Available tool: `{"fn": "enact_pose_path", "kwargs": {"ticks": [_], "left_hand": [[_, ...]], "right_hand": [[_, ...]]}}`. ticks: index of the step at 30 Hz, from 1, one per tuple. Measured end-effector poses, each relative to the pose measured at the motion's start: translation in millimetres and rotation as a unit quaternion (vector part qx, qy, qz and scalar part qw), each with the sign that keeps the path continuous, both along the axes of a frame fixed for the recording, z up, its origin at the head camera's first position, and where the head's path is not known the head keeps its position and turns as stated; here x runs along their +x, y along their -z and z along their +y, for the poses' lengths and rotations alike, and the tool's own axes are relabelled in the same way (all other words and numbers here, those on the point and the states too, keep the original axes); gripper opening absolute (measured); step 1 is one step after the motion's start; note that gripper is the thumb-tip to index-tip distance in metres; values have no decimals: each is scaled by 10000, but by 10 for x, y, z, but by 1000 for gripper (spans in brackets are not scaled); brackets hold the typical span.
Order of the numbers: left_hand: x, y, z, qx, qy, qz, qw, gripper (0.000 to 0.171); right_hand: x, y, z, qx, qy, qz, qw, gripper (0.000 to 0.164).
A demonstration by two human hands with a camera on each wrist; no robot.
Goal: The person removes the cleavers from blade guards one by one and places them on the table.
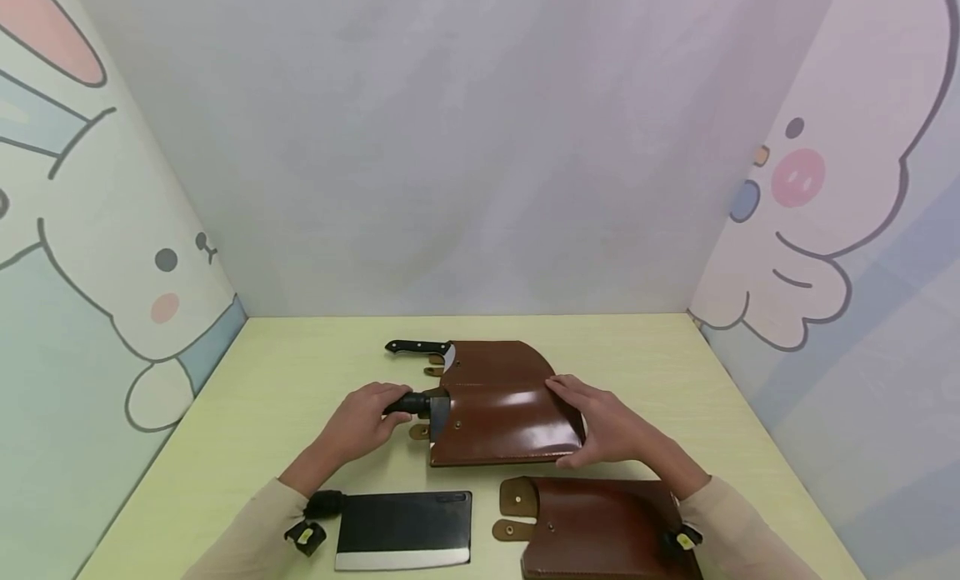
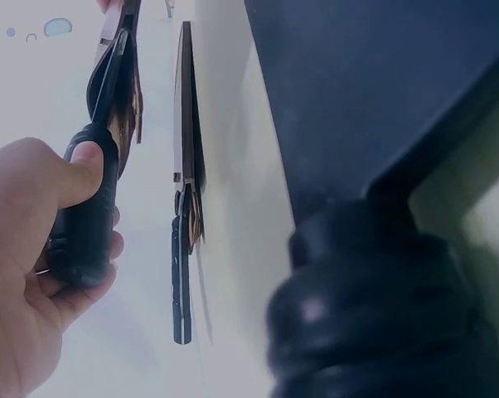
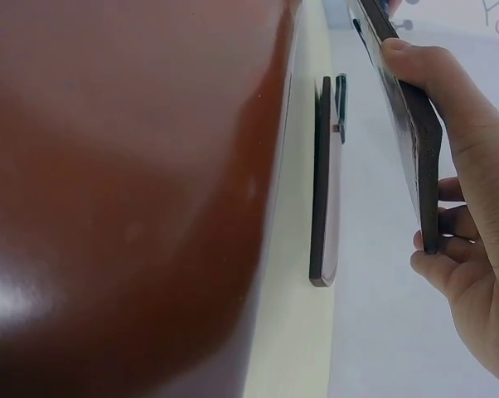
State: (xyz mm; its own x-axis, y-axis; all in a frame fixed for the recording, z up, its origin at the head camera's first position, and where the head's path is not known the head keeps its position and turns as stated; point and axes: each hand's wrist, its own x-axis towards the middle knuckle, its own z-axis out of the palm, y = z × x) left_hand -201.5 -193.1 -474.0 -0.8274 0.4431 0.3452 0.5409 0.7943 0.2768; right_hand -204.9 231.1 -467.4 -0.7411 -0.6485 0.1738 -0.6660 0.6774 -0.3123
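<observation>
We have the left hand curled round a black handle, thumb on top, while the right hand holds the right end of the raised sheath, its fingers spread across that end. The cleaver's blade sits mostly inside, with a strip of metal showing at the left mouth; the wrist views show sheath and knife held above the surface.

We judge the main risk to be at that mouth: a tilted or twisted handle could drive the edge into the stitched near seam. The raised sheath's snap strap hangs loose, so if the right grip slipped on the slick leather, the sheath could slide off the steel. We would also mind the bare cleaver near left, its edge unguarded below the left forearm.

The leather is glossy red-brown, stiff and flat, with a rounded far corner on the far sheath, from which a riveted handle juts left. The near sheath at right has two tan straps with metal snaps. The bare cleaver is a dark rectangle with a bright edge strip.
</observation>
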Motion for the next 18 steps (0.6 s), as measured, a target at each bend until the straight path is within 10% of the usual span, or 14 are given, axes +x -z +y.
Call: {"fn": "enact_pose_path", "kwargs": {"ticks": [18], "left_hand": [[-5, 20, -131, 73, -78, 274, 9996, 40]], "right_hand": [[19, -41, 54, -39, 45, -102, 9999, 117]]}}
